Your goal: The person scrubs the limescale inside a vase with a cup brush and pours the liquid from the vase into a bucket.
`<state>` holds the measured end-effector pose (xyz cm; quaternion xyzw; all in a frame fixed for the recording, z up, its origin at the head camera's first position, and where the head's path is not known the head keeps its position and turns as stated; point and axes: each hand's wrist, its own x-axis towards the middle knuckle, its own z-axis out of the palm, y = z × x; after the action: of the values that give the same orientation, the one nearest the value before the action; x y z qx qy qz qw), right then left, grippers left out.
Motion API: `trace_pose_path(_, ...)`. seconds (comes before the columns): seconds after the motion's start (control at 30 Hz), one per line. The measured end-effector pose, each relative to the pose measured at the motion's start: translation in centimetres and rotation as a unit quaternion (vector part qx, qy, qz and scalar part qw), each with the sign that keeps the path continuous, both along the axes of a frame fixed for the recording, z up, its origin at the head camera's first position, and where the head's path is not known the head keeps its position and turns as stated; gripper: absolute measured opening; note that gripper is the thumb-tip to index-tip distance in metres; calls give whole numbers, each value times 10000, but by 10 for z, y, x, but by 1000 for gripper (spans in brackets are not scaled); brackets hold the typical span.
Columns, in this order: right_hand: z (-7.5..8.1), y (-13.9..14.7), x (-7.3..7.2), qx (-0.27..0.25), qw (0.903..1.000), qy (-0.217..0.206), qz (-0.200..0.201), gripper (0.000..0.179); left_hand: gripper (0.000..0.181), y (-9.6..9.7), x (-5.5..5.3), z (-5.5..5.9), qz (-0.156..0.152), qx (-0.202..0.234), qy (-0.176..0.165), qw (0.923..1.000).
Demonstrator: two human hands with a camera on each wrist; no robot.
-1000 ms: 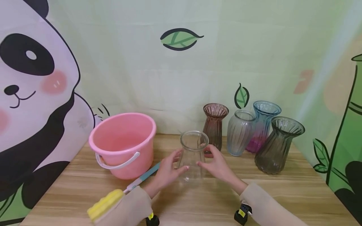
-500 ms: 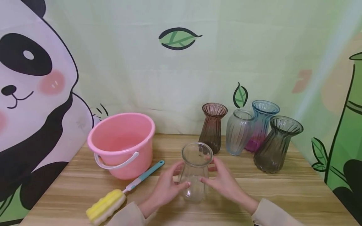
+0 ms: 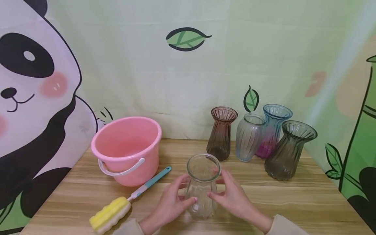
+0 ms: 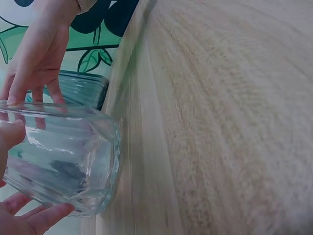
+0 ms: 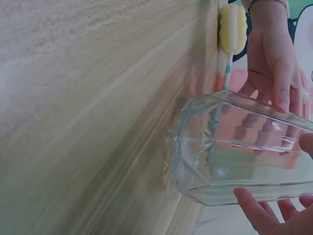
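Observation:
Both hands hold a clear glass vase [image 3: 201,195] in the middle of the head view, its round mouth facing up. On its left side the left hand [image 3: 174,200] curls round the body, thumb across the front. The right hand [image 3: 235,196] grips the opposite side the same way, some fingertips hidden behind the glass. In the left wrist view the faceted base of the vase [image 4: 73,156] is close to the tabletop; whether it touches is hard to tell. The right wrist view shows the vase [image 5: 230,147] between both hands, with nothing visible inside.
Behind, to the right, stand a brown vase [image 3: 220,140], a pale ribbed vase [image 3: 247,142], a blue-and-pink vase [image 3: 271,130] and a grey vase [image 3: 284,156]. At left are a pink bucket [image 3: 144,166] and a yellow sponge brush [image 3: 110,213]. A printed cloth [image 3: 135,65] hangs behind the table.
The clear vase has come toward the person, away from the brown vase, with both hands keeping their hold. The bucket, brush and other vases have stayed in place.

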<state>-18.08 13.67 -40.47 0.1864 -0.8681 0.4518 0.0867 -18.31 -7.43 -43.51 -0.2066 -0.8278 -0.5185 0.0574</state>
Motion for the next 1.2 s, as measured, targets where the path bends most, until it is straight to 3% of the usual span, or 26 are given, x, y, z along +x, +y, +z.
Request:
trace_pose_path(0.1,0,1,1,62,10000,-20,-29,67,67,-4,-1,1,-184,-157,-73,9997)
trace_pose_path(0.23,-2,2,-1,308,9995,-3,-63,65,66,-17,-4,9,-710,-573,-372,9951)
trace_pose_path(0.33,-5,5,-3,550,9985,53,51,67,63,-29,-10,15,-868,-1061,-172,9904)
trace_pose_path(0.47,-10,13,-8,805,9952,90,555,77,55,-39,-25,18,-409,-1899,402,9801)
trace_pose_path(0.6,-14,19,-14,1046,9894,0,1003,85,53,-42,-45,19,205,-2745,465,9603)
trace_pose_path(0.77,-15,23,-19,1296,9823,-50,1353,85,53,-36,-68,17,531,-3593,345,9311)
trace_pose_path(1.0,-13,24,-25,1267,9739,-224,1869,87,51,-23,-86,7,752,-4263,-392,9006)
trace_pose_path(1.2,-11,25,-31,1194,9684,-441,2145,83,19,-15,-93,5,1073,-4646,-150,8789)
